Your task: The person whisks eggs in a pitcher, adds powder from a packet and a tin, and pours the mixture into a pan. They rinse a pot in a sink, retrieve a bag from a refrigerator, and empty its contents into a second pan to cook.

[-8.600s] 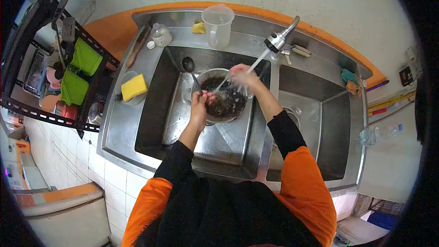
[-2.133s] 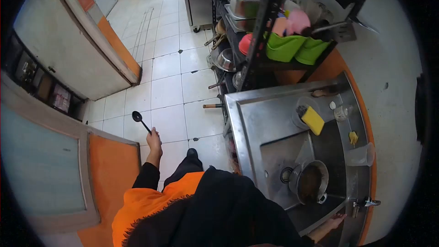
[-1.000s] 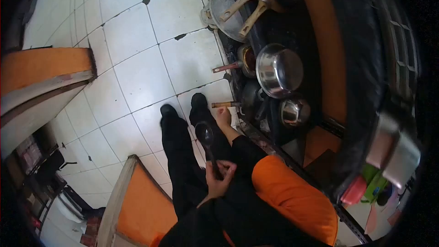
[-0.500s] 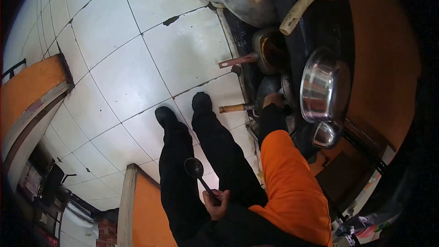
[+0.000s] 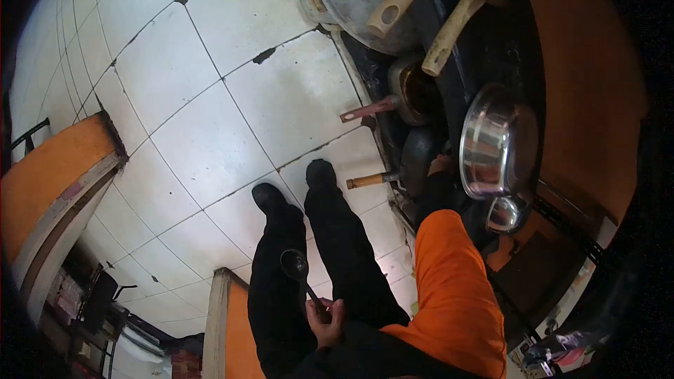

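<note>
One black ladle [image 5: 294, 265] was in your left hand [image 5: 327, 323] in the head view, its handle pinched in your fingers and its bowl in front of your left trouser leg. Your right hand [image 5: 441, 163] was at the rack, near a dark pan [image 5: 419, 158] with a wooden handle; its fingers were partly hidden, so their grip could not be told. A stainless-steel pot [image 5: 495, 144] stood just beside that hand, and a saucepan [image 5: 420, 91] with a reddish-brown handle lay near the pan.
</note>
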Tool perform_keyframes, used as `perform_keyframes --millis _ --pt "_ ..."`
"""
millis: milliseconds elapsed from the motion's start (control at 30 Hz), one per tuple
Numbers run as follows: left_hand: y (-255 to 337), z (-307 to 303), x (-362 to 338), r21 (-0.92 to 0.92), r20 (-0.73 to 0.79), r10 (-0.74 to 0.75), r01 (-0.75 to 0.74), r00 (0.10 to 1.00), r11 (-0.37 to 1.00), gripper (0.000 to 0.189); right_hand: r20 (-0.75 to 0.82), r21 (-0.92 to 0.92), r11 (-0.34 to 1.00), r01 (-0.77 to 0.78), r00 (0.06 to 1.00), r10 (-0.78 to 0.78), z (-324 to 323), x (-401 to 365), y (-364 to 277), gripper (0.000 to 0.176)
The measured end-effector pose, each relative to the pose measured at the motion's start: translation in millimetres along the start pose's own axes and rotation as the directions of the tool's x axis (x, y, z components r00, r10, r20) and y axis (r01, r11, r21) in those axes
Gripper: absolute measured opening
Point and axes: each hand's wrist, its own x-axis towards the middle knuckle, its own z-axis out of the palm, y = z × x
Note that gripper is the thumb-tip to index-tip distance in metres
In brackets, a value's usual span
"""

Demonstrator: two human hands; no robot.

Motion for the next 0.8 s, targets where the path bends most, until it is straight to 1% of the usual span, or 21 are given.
perform_keyframes --millis 67,167,267,367,433,467,500,567,600,667,733,767,800 --pt "-5.6 -4.8 9.5 0.055 0.014 0.012 -0.012 1.000 0.998 0.025 -0.090 0.056 0.998 -0.031 0.995 0.036 5.1 9.2 3.8 0.028" --pt "-14.4 -1.3 12.7 0.018 -0.007 -0.106 0.107 0.994 0.994 0.025 -0.007 0.005 0.999 0.043 0.999 -0.043 4.7 13.8 6.9 0.027" --pt "-12.4 2.8 14.1 0.036 0.041 -0.146 0.144 0.989 0.989 0.025 0.056 -0.032 0.995 0.098 0.994 -0.096 -2.2 9.0 11.8 0.026" --pt "-14.3 2.0 12.1 0.027 0.053 -0.123 0.122 0.991 0.992 0.025 0.105 -0.046 0.985 0.167 0.981 -0.161 -23.0 -2.0 17.2 0.026" --pt "2.3 9.1 11.0 0.038 0.029 -0.140 0.138 0.990 0.990 0.025 0.141 -0.046 0.974 0.221 0.967 -0.213 -45.4 -19.8 20.5 0.025" --pt "9.8 11.8 9.6 0.042 0.017 -0.147 0.147 0.989 0.988 0.024 0.145 -0.024 0.973 0.228 0.964 -0.223 -58.9 -30.2 21.8 0.025" --pt "13.2 10.3 10.4 0.030 0.038 -0.134 0.133 0.990 0.991 0.024 0.143 0.002 0.976 0.219 0.966 -0.217 -74.1 -42.2 21.9 0.025" --pt "16.7 4.6 7.9 0.005 0.074 -0.112 0.111 0.991 0.994 0.023 0.064 0.158 0.980 0.123 0.989 -0.134 -95.1 -60.4 22.8 0.024" --pt "22.4 3.2 6.9 -0.007 0.082 -0.115 0.116 0.990 0.993 0.023 0.008 0.244 0.968 0.051 0.998 -0.055 -93.7 -62.0 16.8 0.023" --pt "36.4 -1.2 3.8 -0.031 0.098 -0.123 0.126 0.988 0.992 0.022 -0.094 0.294 0.955 -0.040 0.993 0.071 -87.0 -67.0 1.9 0.023" --pt "53.9 -6.6 -1.0 -0.008 0.094 -0.096 0.097 0.991 0.995 0.022 -0.211 0.228 0.969 -0.097 0.966 0.146 -67.6 -65.9 -17.2 0.022" --pt "64.1 -9.2 -4.3 0.000 0.090 -0.076 0.077 0.993 0.997 0.022 -0.272 0.235 0.965 -0.115 0.945 0.179 -69.1 -68.7 -21.0 0.021" --pt "74.2 -13.4 -6.3 -0.039 0.102 -0.016 0.020 0.995 0.999 0.022 -0.290 0.267 0.956 -0.123 0.935 0.201 -69.8 -79.7 -22.8 0.021"
